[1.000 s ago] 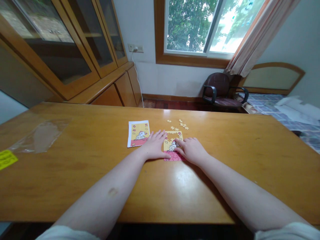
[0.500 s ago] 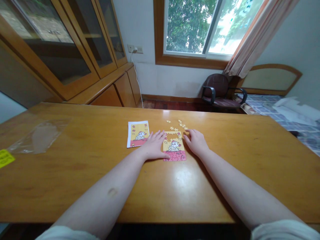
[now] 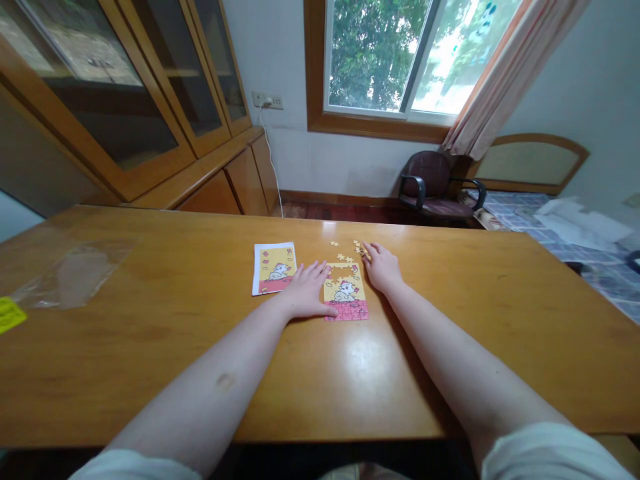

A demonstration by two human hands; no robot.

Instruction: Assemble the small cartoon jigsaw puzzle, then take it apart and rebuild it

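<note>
Puzzle (image 3: pixel 346 308) on desk (image 3: pixel 390 373): lower part joined, gap near top, loose pieces (image 3: pixel 349 259) beyond. Left hand (image 3: pixel 306 292) spread flat, touching its edge. Right hand (image 3: pixel 383 267), fingers bent at pieces; grip unclear.

The jigsaw puzzle (image 3: pixel 346 292) lies flat before me on the wooden table (image 3: pixel 320 380), its yellow upper part broken by a gap near the far edge, a white cartoon animal in the middle and a pink band along the near side. My left hand (image 3: pixel 307 293) spreads over its left edge. Small yellowish loose pieces (image 3: pixel 341 257) lie scattered beyond it, those farthest right at the fingertips of my right hand (image 3: pixel 383 268). Left of the puzzle, the white-bordered reference picture (image 3: pixel 274 268) lies flat, showing the same animal
</note>
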